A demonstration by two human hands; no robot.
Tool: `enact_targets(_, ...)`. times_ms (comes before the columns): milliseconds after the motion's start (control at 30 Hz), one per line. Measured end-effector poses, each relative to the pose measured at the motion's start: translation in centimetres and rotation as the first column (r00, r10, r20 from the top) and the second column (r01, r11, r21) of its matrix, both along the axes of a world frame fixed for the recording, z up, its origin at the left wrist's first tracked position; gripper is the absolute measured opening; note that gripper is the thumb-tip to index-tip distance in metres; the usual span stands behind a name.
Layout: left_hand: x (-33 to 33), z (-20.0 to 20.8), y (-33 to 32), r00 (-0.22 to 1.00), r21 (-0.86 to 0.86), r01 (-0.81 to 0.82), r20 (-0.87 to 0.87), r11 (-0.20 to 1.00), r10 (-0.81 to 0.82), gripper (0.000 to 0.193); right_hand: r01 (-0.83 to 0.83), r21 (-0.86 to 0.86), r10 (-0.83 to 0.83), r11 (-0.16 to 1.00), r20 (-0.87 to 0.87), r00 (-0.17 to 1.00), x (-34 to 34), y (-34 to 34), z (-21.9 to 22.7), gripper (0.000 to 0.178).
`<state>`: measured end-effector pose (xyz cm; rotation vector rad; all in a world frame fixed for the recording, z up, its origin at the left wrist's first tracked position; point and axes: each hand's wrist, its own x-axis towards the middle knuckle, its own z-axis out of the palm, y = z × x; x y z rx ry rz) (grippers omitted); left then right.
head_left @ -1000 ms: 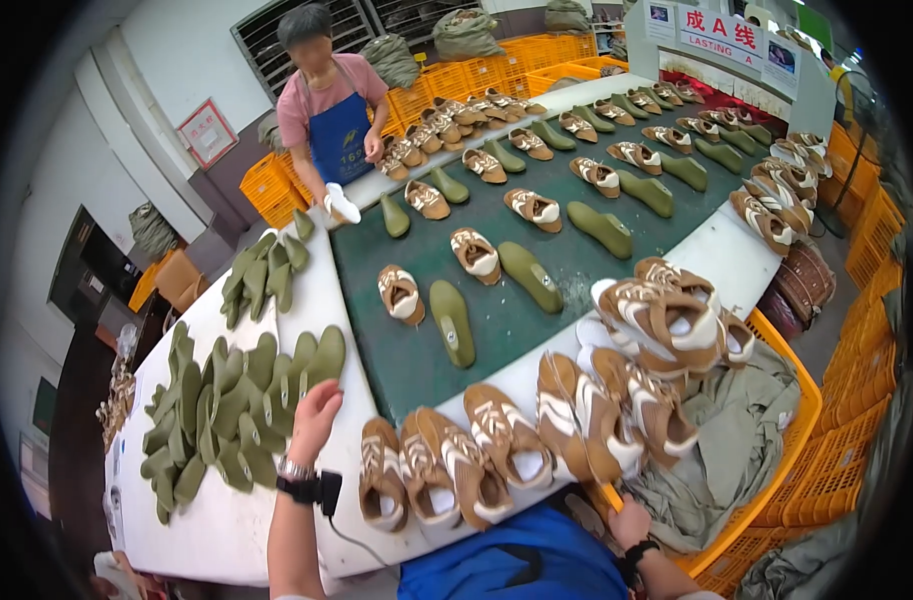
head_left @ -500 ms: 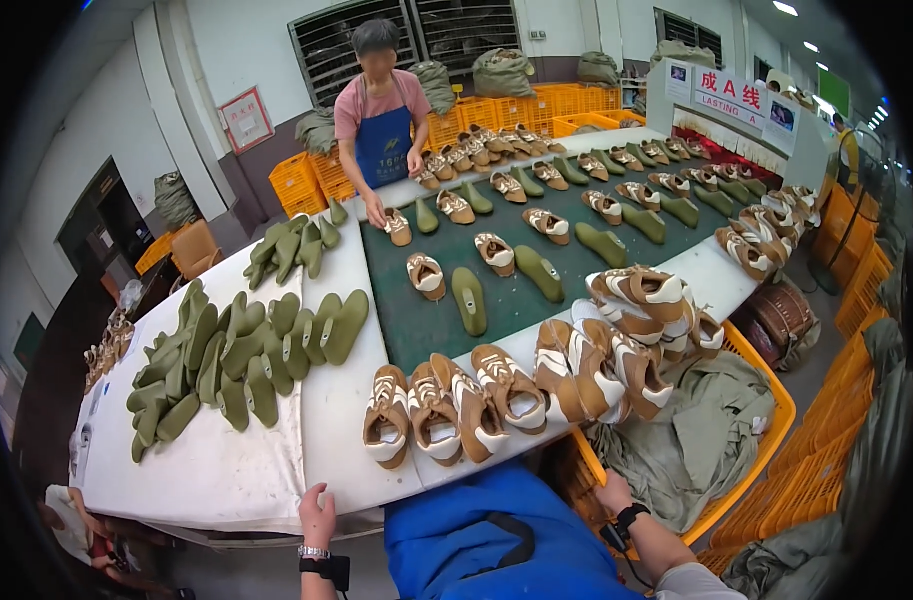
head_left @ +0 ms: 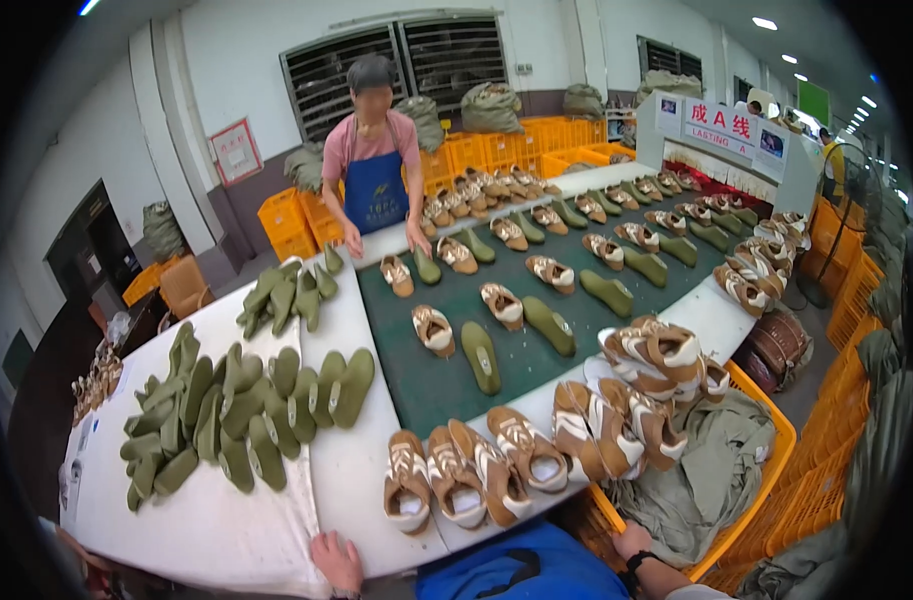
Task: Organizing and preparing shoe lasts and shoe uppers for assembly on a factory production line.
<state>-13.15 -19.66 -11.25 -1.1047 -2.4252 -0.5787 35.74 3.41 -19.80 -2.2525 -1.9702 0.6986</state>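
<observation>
My left hand (head_left: 337, 562) lies on the near edge of the white table (head_left: 372, 545), fingers apart, holding nothing. My right hand (head_left: 634, 540) is closed on the rim of an orange plastic crate (head_left: 783, 420) with grey-green cloth (head_left: 692, 480) inside; part of its grip is hidden. Ahead of my left hand is a pile of olive-green shoe lasts (head_left: 242, 395). Brown-and-white sneakers (head_left: 409, 480) stand along the table's near edge, and more sneakers are heaped (head_left: 657, 350) beside the crate.
Sneakers and lasts stand in rows on the green conveyor belt (head_left: 427, 390). Across it, a co-worker (head_left: 372, 170) in a blue apron has one hand at a last. Orange crates (head_left: 842, 480) line the right side. A white machine housing (head_left: 657, 125) stands at the belt's far end.
My left hand has come onto the table edge from just off it. My right hand stays at the crate. The co-worker has let go of a sneaker and reaches to a last beside it.
</observation>
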Motion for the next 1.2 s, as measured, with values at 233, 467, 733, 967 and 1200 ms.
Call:
enact_targets(233,0.8,1.6,-0.2,0.988,-0.201,0.128,0.106,0.971,-0.109,0.040,0.063,-0.084,-0.053,0.995,0.115,0.992,-0.1,0.3,-0.7,0.035)
enact_targets(467,-0.8,-0.6,-0.6,0.987,-0.219,0.159,0.071,0.963,-0.147,0.045,0.170,-0.209,-0.135,0.963,0.172,0.976,-0.4,-0.3,-0.9,0.038)
enact_targets(733,-3.1,-1.6,-1.7,0.951,-0.248,0.309,0.061,0.918,-0.304,0.047,0.108,0.369,-0.090,0.923,-0.065,0.994,-3.2,-5.0,6.1,0.051)
enact_targets(967,-7.0,0.5,-4.7,0.748,-0.279,0.649,0.404,0.708,-0.526,0.043,0.743,-0.158,-0.680,0.650,0.317,0.662,1.9,-28.7,0.2,0.080)
enact_targets(1200,8.4,19.0,7.8,0.094,-0.109,0.952,0.993,0.285,0.065,0.041,0.938,-0.095,-0.867,0.332,0.361,0.343,2.2,-37.8,-0.5,0.084)
